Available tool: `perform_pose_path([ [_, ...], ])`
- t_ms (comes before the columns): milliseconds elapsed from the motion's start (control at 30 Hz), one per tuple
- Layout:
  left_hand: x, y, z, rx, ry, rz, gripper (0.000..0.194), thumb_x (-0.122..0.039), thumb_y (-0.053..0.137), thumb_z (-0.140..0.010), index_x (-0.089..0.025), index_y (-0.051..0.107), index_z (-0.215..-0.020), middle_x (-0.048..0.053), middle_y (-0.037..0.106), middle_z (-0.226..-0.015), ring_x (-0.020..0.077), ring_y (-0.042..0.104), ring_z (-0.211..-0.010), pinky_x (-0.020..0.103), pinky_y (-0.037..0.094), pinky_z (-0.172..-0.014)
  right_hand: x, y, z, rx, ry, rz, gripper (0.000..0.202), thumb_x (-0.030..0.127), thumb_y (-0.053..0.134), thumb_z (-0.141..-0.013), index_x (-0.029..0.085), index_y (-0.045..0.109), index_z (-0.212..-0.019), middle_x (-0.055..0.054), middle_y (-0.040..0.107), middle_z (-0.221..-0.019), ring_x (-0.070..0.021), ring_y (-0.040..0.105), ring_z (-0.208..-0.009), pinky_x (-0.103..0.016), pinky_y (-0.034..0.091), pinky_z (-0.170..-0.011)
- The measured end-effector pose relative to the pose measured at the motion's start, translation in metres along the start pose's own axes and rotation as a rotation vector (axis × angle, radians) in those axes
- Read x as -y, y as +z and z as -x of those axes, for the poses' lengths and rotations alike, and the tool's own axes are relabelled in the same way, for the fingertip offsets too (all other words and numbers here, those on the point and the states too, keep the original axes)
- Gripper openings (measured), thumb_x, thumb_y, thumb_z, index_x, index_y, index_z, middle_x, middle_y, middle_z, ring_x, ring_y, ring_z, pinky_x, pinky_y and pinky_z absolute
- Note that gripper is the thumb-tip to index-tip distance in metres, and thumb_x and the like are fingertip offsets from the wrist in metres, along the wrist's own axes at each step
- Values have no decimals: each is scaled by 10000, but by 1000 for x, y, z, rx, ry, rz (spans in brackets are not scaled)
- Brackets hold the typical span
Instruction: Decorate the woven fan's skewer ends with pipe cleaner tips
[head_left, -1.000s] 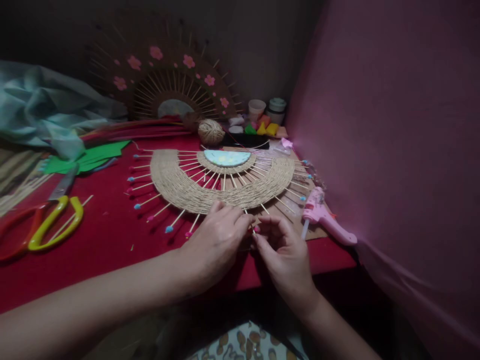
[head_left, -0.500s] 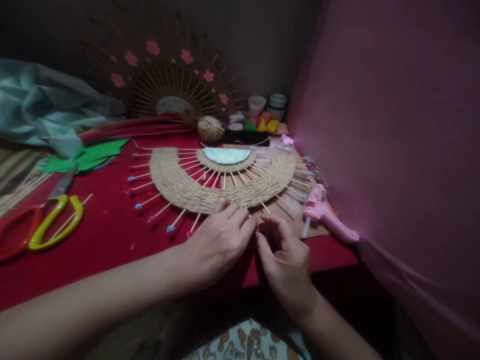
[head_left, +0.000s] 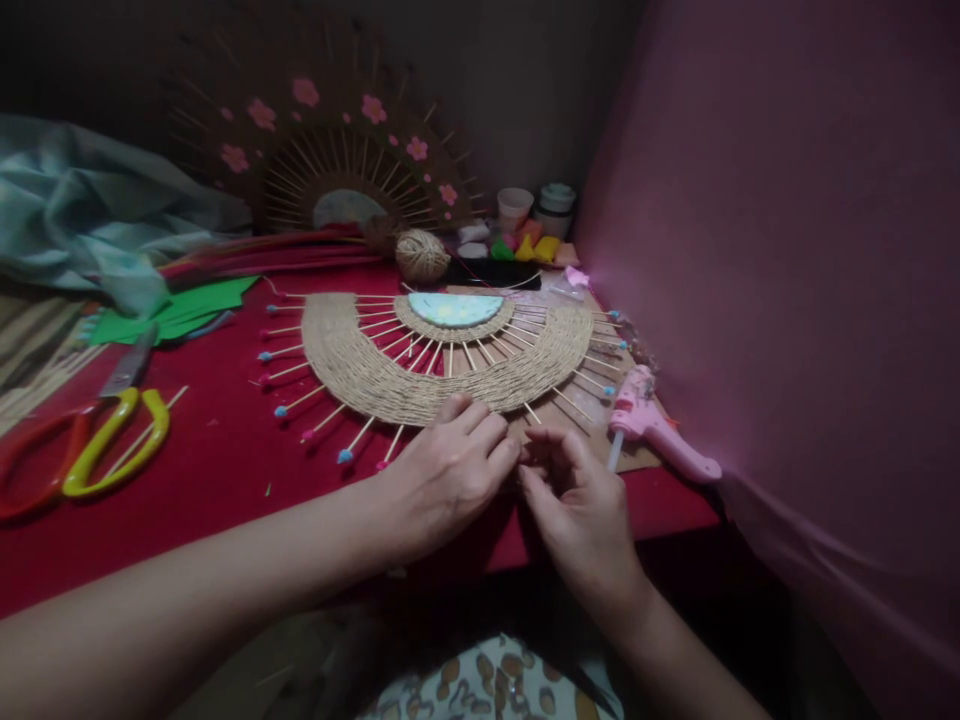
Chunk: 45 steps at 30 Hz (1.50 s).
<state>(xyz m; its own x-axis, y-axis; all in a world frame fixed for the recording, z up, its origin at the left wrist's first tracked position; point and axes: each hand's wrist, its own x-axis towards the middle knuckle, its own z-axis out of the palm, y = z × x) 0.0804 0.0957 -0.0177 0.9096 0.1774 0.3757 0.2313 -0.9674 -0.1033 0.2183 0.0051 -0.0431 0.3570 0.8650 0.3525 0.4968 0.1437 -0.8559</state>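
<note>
A half-round fan of woven twine on thin sticks (head_left: 360, 370) lies flat, its curved edge toward me. Pink and blue balls tip sticks along the left and right of that edge; a pale blue half-disc (head_left: 456, 309) sits at its centre. My left hand (head_left: 454, 475) rests with curled fingers over the front edge, covering some stick ends. Close against its fingertips is my right hand (head_left: 581, 505), thumb and forefinger bent into a pinch. Whatever lies between the fingers of either hand is too small or hidden to name.
Scissors with red and yellow handles (head_left: 116, 440) lie left, near green sheets (head_left: 176, 308). A pink glue gun (head_left: 660, 425) rests on cardboard at right. Behind are a twine ball (head_left: 422, 256), coloured clay pieces (head_left: 546, 250), a cup (head_left: 515, 209) and a flowered fan (head_left: 330, 125).
Both hands have shifted very slightly to the right, their fingertips still close together. The fan remains in place on the table.
</note>
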Motion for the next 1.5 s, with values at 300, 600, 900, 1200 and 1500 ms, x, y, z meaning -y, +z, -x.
perform_pose_path([
  [300, 0, 2, 2, 18, -16, 38, 220, -130, 353, -924, -112, 562, -857, 76, 529, -793, 195, 419, -744, 380, 361, -744, 9, -5, -2, 124, -10, 383, 157, 181, 529, -825, 139, 680, -815, -63, 659, -720, -190, 631, -659, -307, 478, -620],
  [600, -3, 1, 5, 70, -96, 202, 210, -146, 358, -940, -111, 564, -939, 68, 538, -832, 188, 441, -782, 384, 353, -778, 6, -1, -1, 63, -38, 396, 149, 147, 514, -828, 144, 652, -772, -63, 671, -720, -180, 635, -670, -277, 459, -637],
  [900, -5, 0, 5, 97, -114, 207, 198, -147, 367, -935, -117, 559, -968, 70, 544, -853, 188, 449, -799, 387, 347, -777, 8, 2, 1, 21, -86, 436, 140, 142, 503, -822, 155, 614, -737, -53, 659, -683, -166, 625, -627, -261, 452, -608],
  [1200, -3, -6, 2, 94, -52, 52, 242, -153, 354, -925, -123, 579, -841, 85, 538, -815, 207, 443, -765, 409, 347, -759, 5, 7, 5, -29, -262, 628, 185, 144, 453, -862, 151, 597, -746, -39, 616, -644, -160, 601, -575, -268, 379, -531],
  [1500, 8, -14, -14, 11, 40, 65, 266, -205, 353, -946, -130, 592, -855, 87, 588, -867, 199, 488, -793, 405, 335, -842, -1, 7, 2, -111, -460, 733, 215, 134, 398, -872, 156, 566, -740, -41, 574, -597, -166, 552, -553, -292, 365, -507],
])
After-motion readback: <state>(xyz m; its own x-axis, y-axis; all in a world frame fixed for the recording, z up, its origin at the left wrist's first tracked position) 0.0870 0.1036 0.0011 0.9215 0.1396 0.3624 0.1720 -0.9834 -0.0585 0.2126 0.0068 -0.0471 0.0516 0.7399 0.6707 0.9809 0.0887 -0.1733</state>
